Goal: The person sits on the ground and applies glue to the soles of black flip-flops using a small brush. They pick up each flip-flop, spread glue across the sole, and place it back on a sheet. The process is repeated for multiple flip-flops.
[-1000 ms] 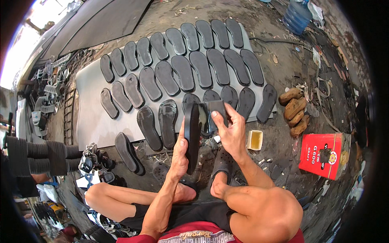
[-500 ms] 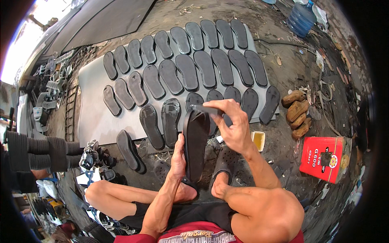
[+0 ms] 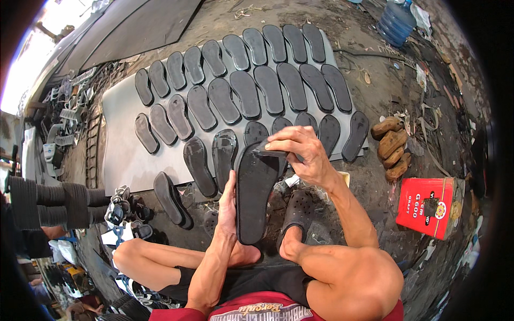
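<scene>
Knees [image 3: 369, 281] bent outward flank black shorts [image 3: 246, 281] at the lower edge. Just beyond, a dark shoe sole [image 3: 256, 203] is held up between the 2 hands, its flat face turned upward. The left hand [image 3: 227, 208] is partly closed on the sole's left edge, thumb along the side; its other fingers are mostly hidden. The right hand [image 3: 301, 155], fingers curled, pinches a small dark flat piece [image 3: 272, 153] across the sole's far end; how firmly it presses cannot be told.

Behind the sole, to the right, sits 1 dark perforated clog [image 3: 296, 214]. Another dark sole [image 3: 168, 198] lies to the left, beside a grey sheet [image 3: 123, 166]. On that sheet more dark soles [image 3: 270, 91] stand in 3 rows, the 2 farther rows holding 10 each. Right of them are a red tin [image 3: 425, 208] and brown wooden blocks [image 3: 392, 144]. Farthest off, a blue water bottle [image 3: 396, 24] stands right and dark panels [image 3: 144, 27] lie left.
</scene>
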`<state>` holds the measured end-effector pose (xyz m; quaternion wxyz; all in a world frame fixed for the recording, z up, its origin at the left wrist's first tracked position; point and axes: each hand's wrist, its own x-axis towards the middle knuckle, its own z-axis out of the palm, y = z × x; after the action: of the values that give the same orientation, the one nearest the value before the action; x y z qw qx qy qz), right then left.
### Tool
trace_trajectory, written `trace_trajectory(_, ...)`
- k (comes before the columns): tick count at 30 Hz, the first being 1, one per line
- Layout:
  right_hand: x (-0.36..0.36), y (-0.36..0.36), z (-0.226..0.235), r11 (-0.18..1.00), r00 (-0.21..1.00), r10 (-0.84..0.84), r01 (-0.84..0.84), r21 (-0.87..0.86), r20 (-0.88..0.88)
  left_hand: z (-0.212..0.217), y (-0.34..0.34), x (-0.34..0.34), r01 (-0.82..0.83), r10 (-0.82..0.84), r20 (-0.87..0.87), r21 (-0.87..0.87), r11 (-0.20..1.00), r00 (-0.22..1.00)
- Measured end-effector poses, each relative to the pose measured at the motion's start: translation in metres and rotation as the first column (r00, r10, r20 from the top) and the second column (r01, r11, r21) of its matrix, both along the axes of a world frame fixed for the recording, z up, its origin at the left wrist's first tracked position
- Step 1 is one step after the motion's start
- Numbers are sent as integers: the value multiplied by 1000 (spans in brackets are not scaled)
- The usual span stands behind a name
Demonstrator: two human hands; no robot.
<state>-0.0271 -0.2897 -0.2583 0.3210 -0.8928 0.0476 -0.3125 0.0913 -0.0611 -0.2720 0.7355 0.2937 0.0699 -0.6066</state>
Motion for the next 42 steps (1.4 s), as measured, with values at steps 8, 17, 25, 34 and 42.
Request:
trace_trajectory(8,2,22,6,980,966,-195,200,9,-170,-5,-1,1,-17,12,46,94,995,999)
trace_trajectory(17,3,48,-17,977,973,-207,211,33,-99,5,-12,6,-82,79,28,143,986,997)
trace_trajectory(25,21,25,-21,970,978,-176,192,146,-116,2,-23,3,-54,50,36,115,992,998)
trace_trajectory(34,-22,109,-10,979,990,58,-32,199,-125,-53,-25,71,-308,280,246,86,947,928)
trace_trajectory(42,14,67,-3,822,916,-191,346,452,-352,-5,-43,15,-193,175,115,177,965,978)
